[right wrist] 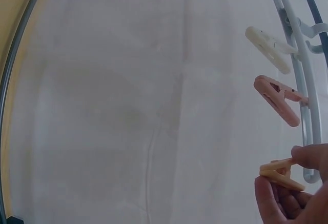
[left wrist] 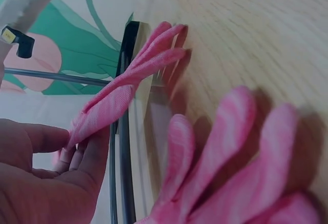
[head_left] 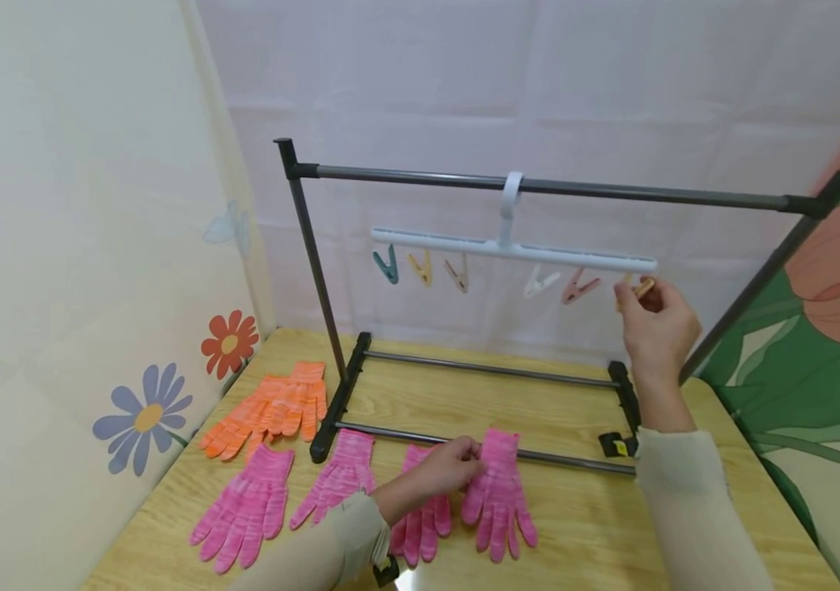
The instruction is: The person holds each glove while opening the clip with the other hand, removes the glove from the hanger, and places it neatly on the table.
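My left hand (head_left: pixel 447 468) pinches a pink knitted glove (head_left: pixel 499 497) near its cuff, fingers of the glove hanging toward the table. In the left wrist view the raised glove (left wrist: pixel 110 103) appears edge-on between thumb and fingers. Up at the right end of a pale blue clip hanger (head_left: pixel 449 243), my right hand (head_left: pixel 659 328) grips a yellow-orange clothespin (right wrist: pixel 282 177) between thumb and fingers. Beside it on the hanger dangle a pink clothespin (right wrist: pixel 277 98) and a white clothespin (right wrist: pixel 269 49). Another pink glove (head_left: pixel 420 525) lies partly hidden under my left forearm.
The hanger hooks over a black metal rack (head_left: pixel 405 176) standing on the wooden table (head_left: pixel 575 525). More pink gloves (head_left: pixel 250 505) and orange gloves (head_left: pixel 279 406) lie at left. Green (head_left: pixel 387 266), yellow (head_left: pixel 422 268) and pinkish-beige (head_left: pixel 458 275) clothespins hang from the hanger's left half.
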The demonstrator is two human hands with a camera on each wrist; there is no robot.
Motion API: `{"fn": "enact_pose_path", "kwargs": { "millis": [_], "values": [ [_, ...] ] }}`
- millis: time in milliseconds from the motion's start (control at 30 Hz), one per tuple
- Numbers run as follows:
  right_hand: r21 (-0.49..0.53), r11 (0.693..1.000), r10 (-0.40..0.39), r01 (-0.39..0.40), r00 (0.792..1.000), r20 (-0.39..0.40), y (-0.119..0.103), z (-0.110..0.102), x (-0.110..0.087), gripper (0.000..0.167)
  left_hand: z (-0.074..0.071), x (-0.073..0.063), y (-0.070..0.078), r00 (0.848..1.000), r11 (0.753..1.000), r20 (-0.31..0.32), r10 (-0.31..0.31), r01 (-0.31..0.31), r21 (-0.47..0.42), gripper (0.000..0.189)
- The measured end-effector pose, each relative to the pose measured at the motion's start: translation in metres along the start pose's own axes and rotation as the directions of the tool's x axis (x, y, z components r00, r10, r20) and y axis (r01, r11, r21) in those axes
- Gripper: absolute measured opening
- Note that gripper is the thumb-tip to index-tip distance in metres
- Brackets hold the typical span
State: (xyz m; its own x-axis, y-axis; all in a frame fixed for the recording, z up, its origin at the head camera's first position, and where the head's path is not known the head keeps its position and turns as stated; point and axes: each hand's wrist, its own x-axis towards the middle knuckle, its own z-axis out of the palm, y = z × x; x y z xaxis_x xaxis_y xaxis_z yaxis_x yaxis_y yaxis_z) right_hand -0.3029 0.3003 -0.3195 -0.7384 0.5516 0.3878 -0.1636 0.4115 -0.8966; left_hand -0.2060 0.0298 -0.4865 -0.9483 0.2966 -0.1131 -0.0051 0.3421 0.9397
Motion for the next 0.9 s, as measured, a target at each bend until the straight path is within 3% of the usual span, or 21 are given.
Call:
{"fn": "enact_pose_path", "kwargs": {
  "millis": [333, 633, 900],
  "values": [
    [-0.009, 1.0, -0.01, 0.01, 1.0, 0.016, 0.001, -0.001, 0.001, 0.047, 0.001, -0.005, -0.012, 0.998, 0.996, -0.049, -0.032, 0.036, 0.079, 0.009],
    [-0.007, 1.0, -0.023, 0.023, 0.999, 0.022, 0.003, 0.0, -0.001, 0.048, 0.006, -0.004, -0.02, 0.998, 0.994, -0.039, -0.042, 0.046, 0.098, 0.008],
    [-0.013, 0.999, -0.032, 0.032, 0.999, 0.026, 0.004, 0.001, -0.001, 0.048, 0.008, -0.004, -0.022, 0.998, 0.983, -0.037, -0.06, 0.065, 0.169, 0.013]
  ]
}}
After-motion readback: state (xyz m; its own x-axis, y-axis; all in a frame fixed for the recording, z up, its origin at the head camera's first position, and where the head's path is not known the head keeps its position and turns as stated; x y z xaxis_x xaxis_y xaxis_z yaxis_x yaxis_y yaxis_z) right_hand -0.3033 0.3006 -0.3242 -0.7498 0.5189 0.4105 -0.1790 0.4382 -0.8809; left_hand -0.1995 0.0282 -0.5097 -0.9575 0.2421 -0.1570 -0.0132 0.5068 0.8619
